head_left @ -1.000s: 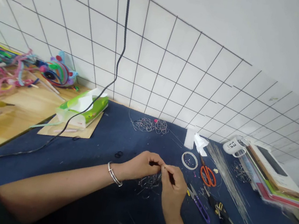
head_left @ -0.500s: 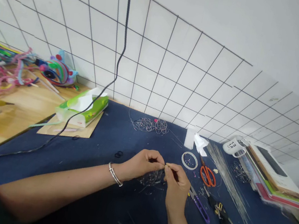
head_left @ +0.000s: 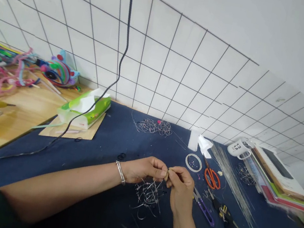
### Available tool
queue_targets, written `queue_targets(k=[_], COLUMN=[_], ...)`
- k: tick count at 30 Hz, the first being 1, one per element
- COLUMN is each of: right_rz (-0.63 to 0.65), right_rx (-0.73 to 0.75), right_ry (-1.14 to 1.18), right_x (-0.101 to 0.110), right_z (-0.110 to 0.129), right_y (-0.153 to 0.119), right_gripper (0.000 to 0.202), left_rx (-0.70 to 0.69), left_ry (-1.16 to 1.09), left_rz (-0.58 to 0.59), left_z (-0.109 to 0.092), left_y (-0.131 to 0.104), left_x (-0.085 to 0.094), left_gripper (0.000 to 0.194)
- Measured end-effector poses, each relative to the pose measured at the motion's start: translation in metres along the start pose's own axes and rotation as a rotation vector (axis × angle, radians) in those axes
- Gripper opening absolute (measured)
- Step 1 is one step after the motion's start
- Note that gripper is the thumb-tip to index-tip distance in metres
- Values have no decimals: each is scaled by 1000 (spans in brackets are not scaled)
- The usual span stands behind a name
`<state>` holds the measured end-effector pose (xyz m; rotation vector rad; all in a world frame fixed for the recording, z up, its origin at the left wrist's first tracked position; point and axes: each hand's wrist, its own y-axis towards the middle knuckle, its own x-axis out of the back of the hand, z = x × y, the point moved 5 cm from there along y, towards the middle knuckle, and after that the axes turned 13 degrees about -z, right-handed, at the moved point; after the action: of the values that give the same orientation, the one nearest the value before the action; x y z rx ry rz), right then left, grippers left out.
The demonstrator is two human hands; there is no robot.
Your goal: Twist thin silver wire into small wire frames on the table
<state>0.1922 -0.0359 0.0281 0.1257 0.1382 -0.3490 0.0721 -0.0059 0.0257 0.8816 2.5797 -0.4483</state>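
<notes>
Both hands meet fingertip to fingertip above the dark blue cloth. My left hand, with a silver bangle at the wrist, pinches part of a tangled wire piece dotted with small beads. My right hand is closed in a pinch against the left fingertips; what it holds is too small to make out. The wire piece hangs below the left fingers, its loose ends curving downward. Purple-handled snips lie just right of my right hand.
Orange scissors, a ring-shaped dish, black pliers and long thin wires lie to the right. A mug stands by stacked books. Behind are wire tangles; at left, a tissue pack and a hanging black cable.
Both hands have turned slightly and moved a little down. More of the wire piece now shows below the left fingers, where before it was mostly hidden.
</notes>
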Motion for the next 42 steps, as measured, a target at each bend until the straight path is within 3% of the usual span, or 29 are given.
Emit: queue_targets(k=[5,9,13,20,24,28,33,39,42], right_rz=[62,174,187,34,49,70,69,19,104], right_rx=[58,-31,-75,183,260,322,509,554,589], right_ry=[-138,-138,-161,-386,-477,-523,-631,-587,-597], right_x=[-1,-1,5,7,-1,-6,-9,2,2], right_z=[4,1,0,19,31,34,36,52,58], right_y=[0,4,10,7,1,-5,-14,-8,-5], right_gripper=[8,10,13,7,6,8,10,14,14], left_rx=[-12,-65,-118,-406,-595,-684,-688,-444,-393], left_ry=[93,219,348,916,1171,1326,1234,650,533], left_rz=[-15,-46,-34,-42,-119,-180,-139,50,73], left_z=[-6,-13,-17,-23,-25,-21,-20,-24,-25], left_y=[-3,-3,-2,0,-4,-7,-8,-8,-8], left_x=[1,3,5,6,0,-7,-12,-6,-3], left_gripper=[16,13,15,21,18,15,15,23,24])
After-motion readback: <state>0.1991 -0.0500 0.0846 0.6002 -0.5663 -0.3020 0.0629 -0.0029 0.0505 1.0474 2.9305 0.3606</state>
